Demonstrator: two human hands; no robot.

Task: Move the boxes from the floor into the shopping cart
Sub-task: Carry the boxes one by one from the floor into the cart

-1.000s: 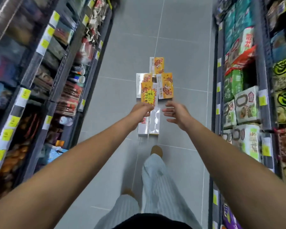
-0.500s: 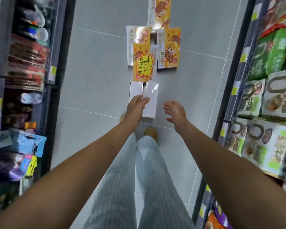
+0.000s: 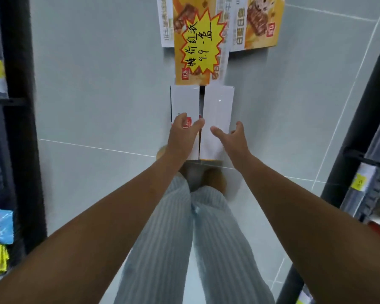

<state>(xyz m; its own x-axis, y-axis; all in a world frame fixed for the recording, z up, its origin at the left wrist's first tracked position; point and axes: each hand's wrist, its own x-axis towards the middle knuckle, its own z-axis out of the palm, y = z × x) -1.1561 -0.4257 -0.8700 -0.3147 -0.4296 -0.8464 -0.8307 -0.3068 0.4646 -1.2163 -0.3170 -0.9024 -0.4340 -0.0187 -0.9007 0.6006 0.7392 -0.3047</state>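
Hands low over the floor [image 3: 97, 88]: the left hand [image 3: 183, 137] clamps across the left white box [image 3: 183, 102], thumb on the gap side, fingers curled over the outer edge. The right hand [image 3: 234, 140] is spread wide, thumb out, over the right white box [image 3: 217, 106]; whether it touches, can't tell. Both white boxes lie side by side on the grey tiles, just ahead of the shoes [image 3: 216, 179], with the yellow boxes [image 3: 198, 40] just beyond. Shelves [image 3: 15, 128] flank the aisle.
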